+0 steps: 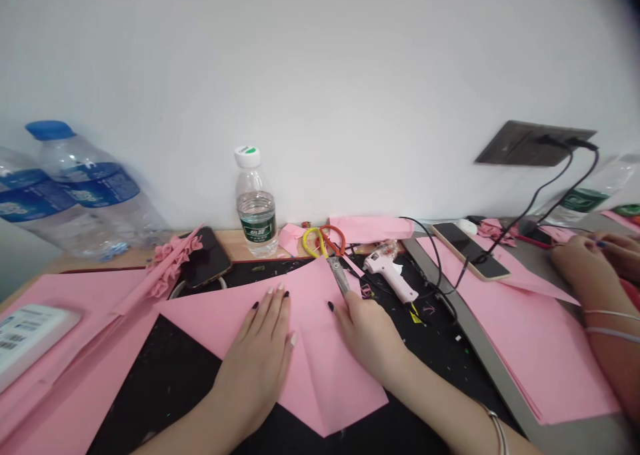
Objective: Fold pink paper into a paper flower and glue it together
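A creased sheet of pink paper (340,375) lies on the black mat (170,375) in front of me. My left hand (260,348) rests flat on its left half, fingers stretched out. My right hand (367,335) is closed around the blades of a pair of scissors (340,275), over the paper's right part. The scissors' yellow and orange handles point away from me toward the wall. My right palm and some of its fingers are hidden from view.
A water bottle (257,208) and a dark phone (205,258) stand behind. A glue gun (393,275) lies right of the scissors. Pink sheets (540,348) and another phone (470,251) lie right, near a co-worker's hands (585,261). Large bottles (95,181) lean at left.
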Action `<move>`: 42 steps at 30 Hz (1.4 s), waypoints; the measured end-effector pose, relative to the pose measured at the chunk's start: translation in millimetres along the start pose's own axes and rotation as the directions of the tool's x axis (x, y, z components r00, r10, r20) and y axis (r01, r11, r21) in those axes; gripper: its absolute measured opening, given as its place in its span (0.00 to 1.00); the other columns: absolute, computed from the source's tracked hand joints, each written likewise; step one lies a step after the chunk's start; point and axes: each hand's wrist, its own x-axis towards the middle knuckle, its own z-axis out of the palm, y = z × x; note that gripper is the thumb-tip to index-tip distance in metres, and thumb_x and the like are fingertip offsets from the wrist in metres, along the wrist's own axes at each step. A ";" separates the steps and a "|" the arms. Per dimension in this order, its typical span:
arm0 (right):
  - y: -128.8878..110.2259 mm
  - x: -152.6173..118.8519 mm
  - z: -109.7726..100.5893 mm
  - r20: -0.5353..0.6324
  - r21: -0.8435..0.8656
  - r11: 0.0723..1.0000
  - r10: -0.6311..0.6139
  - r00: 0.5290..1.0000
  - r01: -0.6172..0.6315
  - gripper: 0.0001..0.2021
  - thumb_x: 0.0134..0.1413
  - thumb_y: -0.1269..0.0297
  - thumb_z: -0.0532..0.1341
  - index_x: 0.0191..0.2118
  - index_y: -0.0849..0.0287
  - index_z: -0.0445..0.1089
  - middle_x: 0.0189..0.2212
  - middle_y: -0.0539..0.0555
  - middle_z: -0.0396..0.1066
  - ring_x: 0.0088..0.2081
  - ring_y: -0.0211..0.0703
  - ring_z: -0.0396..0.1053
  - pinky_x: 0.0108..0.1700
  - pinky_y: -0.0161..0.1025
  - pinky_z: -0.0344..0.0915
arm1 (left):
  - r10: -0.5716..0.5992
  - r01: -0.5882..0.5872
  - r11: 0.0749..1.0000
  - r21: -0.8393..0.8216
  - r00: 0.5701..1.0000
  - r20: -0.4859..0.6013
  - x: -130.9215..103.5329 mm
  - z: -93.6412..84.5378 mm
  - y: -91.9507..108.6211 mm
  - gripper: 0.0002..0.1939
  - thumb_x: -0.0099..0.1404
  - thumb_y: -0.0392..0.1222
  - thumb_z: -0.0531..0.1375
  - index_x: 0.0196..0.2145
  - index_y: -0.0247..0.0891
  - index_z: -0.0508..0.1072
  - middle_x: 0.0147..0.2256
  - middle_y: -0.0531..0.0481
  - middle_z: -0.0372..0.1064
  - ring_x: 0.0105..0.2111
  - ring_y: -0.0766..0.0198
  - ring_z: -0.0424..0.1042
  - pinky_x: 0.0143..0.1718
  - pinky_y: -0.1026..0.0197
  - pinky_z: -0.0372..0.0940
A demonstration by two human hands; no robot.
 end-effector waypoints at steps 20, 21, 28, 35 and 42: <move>6.3 -18.6 5.0 -0.012 -0.129 0.991 -0.032 0.999 0.030 0.09 0.61 0.67 0.49 0.34 0.59 0.65 0.18 0.54 0.72 0.20 0.45 0.70 0.19 0.35 0.48 | -0.024 0.023 0.999 -0.040 0.999 -0.029 -1.8 2.7 1.0 0.26 0.66 0.40 0.44 0.59 0.25 0.55 0.61 0.37 0.49 0.59 0.50 0.51 0.54 0.47 0.56; 7.3 -18.2 1.1 0.004 -0.061 0.998 -0.019 1.000 0.019 0.10 0.61 0.65 0.49 0.32 0.59 0.65 0.20 0.54 0.72 0.21 0.45 0.71 0.20 0.34 0.50 | -0.025 0.024 0.999 -0.047 0.999 -0.029 -1.1 2.6 0.7 0.26 0.66 0.40 0.44 0.59 0.25 0.56 0.60 0.36 0.49 0.59 0.50 0.51 0.54 0.47 0.56; 11.3 -21.3 -5.4 0.087 -0.055 0.998 0.019 0.996 -0.014 0.09 0.60 0.65 0.50 0.31 0.60 0.64 0.22 0.55 0.73 0.23 0.47 0.72 0.20 0.34 0.46 | 0.004 -0.004 1.000 0.003 0.998 -0.057 -11.6 1.1 8.6 0.25 0.66 0.40 0.45 0.57 0.23 0.58 0.59 0.34 0.52 0.59 0.48 0.52 0.54 0.47 0.57; 16.4 -30.4 21.0 -0.078 -0.305 0.947 -0.127 0.989 0.097 0.06 0.60 0.65 0.52 0.36 0.61 0.62 0.15 0.52 0.70 0.17 0.49 0.71 0.17 0.35 0.39 | 0.022 -0.019 0.999 0.029 0.995 -0.100 -28.1 7.4 18.3 0.29 0.65 0.42 0.46 0.61 0.28 0.48 0.62 0.36 0.44 0.62 0.48 0.43 0.55 0.44 0.53; 18.7 -37.0 26.3 -0.185 -0.338 0.932 -0.202 0.962 0.131 0.05 0.59 0.67 0.52 0.31 0.60 0.59 0.10 0.49 0.66 0.12 0.45 0.67 0.16 0.36 0.36 | -0.002 0.004 1.000 0.022 0.997 -0.080 -25.6 6.5 18.4 0.28 0.65 0.42 0.46 0.61 0.31 0.48 0.63 0.37 0.43 0.62 0.47 0.42 0.55 0.43 0.52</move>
